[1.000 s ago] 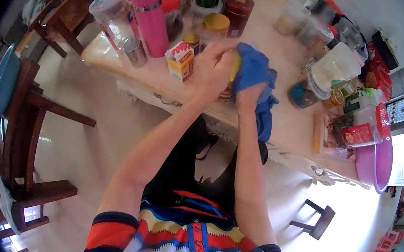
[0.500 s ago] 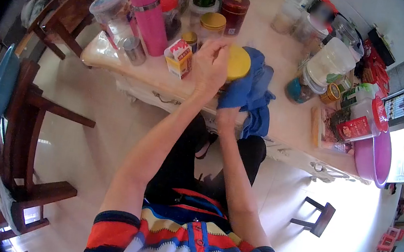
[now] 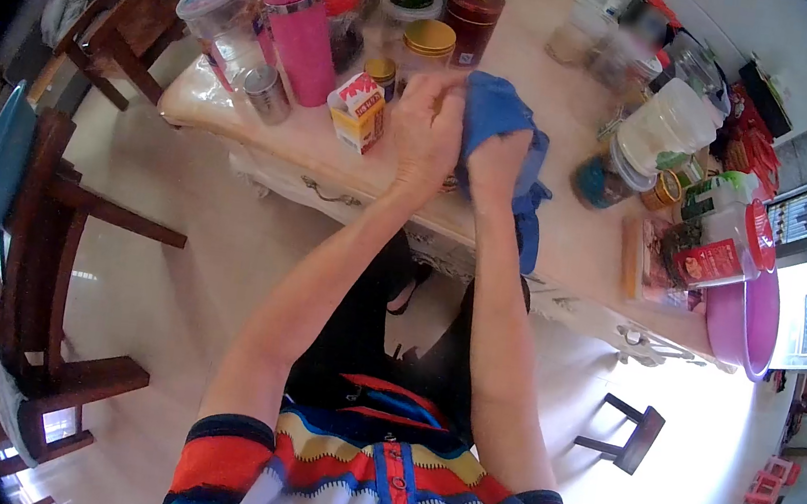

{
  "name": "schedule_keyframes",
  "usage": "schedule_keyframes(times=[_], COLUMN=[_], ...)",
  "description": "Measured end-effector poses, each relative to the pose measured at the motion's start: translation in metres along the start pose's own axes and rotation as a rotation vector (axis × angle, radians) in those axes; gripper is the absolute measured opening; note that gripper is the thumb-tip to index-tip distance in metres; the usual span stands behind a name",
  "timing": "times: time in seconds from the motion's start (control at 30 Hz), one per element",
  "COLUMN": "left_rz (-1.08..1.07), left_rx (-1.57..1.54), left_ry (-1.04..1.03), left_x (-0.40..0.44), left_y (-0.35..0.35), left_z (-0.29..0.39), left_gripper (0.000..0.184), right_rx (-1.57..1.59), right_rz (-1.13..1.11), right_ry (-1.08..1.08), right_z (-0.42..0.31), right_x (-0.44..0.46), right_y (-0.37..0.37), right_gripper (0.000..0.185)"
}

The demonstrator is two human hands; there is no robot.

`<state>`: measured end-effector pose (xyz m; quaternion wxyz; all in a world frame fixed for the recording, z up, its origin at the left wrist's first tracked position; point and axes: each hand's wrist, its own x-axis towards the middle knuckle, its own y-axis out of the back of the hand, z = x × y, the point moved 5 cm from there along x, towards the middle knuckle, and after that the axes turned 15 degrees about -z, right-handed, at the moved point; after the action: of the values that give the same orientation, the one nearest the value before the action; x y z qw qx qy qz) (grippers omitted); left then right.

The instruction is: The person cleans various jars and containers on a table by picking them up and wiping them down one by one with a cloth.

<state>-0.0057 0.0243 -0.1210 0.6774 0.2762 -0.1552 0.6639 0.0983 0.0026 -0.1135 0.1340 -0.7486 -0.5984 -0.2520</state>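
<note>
A cloth (image 3: 500,105) is gripped by the right hand (image 3: 496,168), at the front edge of the surface (image 3: 568,227). The right fingers are bent into the cloth and largely covered by it; how tightly they are closed cannot be told. The upper part of the cloth is bunched above the hand, and its lower end is hung down at the front edge.

A jar (image 3: 449,184) is held between the two hands, almost wholly hidden by them and by the cloth; only a sliver of it is shown low between the wrists. The left hand (image 3: 428,134) is curled against the jar's left side, with the fingers bent and set close together, not spread. Their tips are turned toward the cloth; whether it is touched by them cannot be made out.

Just to the left of the left hand, a carton (image 3: 357,113) is stood upright, with a small tin (image 3: 381,72) behind it. Farther left, a flask (image 3: 299,33) and a metal cup (image 3: 267,94) are placed side by side. Beyond the left hand, a gold-lidded jar (image 3: 429,40) and a red tin (image 3: 472,24) are seen.
</note>
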Motion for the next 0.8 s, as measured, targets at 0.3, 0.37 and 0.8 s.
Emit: schedule_keyframes(times=[0.3,0.37,0.8], left_rz=[0.077,0.046,-0.228], left_rx=[0.094,0.055,-0.509], left_ry=[0.062,0.051,0.237], left_x=[-0.014,-0.014,0.012], left_y=[-0.008,-0.007,-0.006], left_z=[0.005,0.004,-0.037], left_gripper=[0.029,0.033,0.026], right_rx=[-0.051,-0.051,0.254], right_rz=[-0.409,-0.413,0.114], right_ry=[0.061,0.064,-0.072], right_z=[0.018,0.022,0.07], right_x=[0.034,0.035,-0.042], right_y=[0.011,0.013,-0.008], right_gripper=[0.018,0.019,0.03])
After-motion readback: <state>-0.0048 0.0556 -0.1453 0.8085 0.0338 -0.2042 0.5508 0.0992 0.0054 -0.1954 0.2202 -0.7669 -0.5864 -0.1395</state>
